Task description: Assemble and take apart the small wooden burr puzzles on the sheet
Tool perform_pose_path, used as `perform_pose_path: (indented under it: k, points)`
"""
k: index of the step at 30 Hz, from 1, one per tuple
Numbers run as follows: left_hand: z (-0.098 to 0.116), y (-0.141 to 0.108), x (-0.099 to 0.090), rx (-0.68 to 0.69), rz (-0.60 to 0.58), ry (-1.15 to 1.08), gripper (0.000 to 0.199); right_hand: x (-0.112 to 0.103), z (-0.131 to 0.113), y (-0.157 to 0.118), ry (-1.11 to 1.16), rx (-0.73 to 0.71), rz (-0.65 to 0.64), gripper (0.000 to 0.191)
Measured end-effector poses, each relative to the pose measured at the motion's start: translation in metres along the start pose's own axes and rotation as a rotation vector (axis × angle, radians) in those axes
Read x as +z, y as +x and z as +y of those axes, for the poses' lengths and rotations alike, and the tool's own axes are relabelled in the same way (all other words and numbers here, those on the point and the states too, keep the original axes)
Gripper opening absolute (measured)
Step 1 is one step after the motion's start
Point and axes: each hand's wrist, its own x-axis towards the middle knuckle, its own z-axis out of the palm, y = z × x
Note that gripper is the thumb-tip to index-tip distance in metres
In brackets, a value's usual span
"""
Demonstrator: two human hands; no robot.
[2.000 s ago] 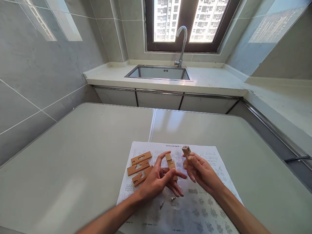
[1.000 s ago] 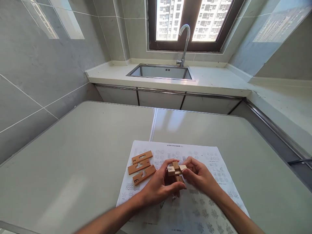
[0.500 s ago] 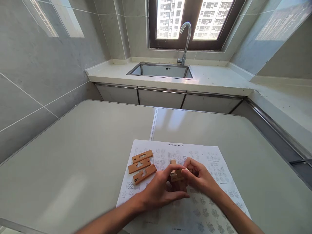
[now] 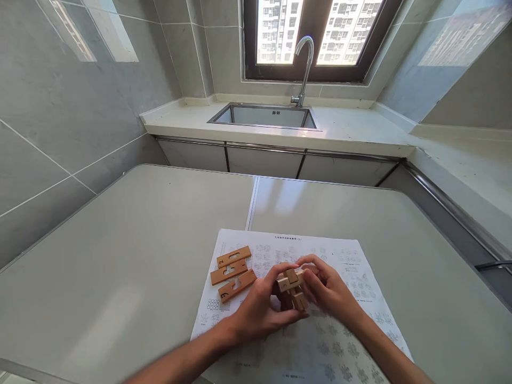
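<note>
Between my two hands is a wooden interlocking puzzle [image 4: 293, 285] made of crossed, notched pieces. My left hand [image 4: 266, 306] wraps around it from the left, with fingers above and the thumb along its lower edge. From the right, my right hand [image 4: 326, 285] pinches its upper right side; those fingertips partly cover the wood. To the left of my hands, three flat wooden pieces with cutouts and markings lie side by side: an upper piece [image 4: 221, 262], a middle piece [image 4: 218, 276] and a lower piece [image 4: 228, 293]. Underneath everything is a printed instruction sheet [image 4: 340, 256].
A pale table [image 4: 120, 240] with a seam down its middle carries the sheet. Beyond its far edge runs a white counter [image 4: 344, 120] with a sink [image 4: 272, 114] and a chrome faucet [image 4: 308, 69] below a window. A tiled wall [image 4: 100, 101] borders the left side.
The puzzle has been turned in my hands and now shows a different side. My right fingers have shifted slightly along it. The three flat pieces remain in place.
</note>
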Motion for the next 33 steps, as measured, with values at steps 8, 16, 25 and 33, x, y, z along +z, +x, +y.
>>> perform_pose_path:
  k: [8,16,25,33]
  points:
    - [0.012,0.002,-0.003,-0.082,0.140,-0.166,0.070,-0.005,-0.001,0.002,-0.534,-0.288,0.178,0.021]
    - [0.006,0.004,-0.005,-0.077,0.192,-0.186,0.074,-0.004,0.001,0.002,-0.901,-0.464,-0.082,0.069]
    - [0.006,0.004,-0.005,-0.102,0.187,-0.179,0.075,-0.011,0.012,0.005,-0.863,-0.441,0.060,0.060]
    - [0.006,0.003,-0.004,-0.107,0.172,-0.168,0.071,-0.018,0.007,0.006,-0.496,-0.263,0.113,0.056]
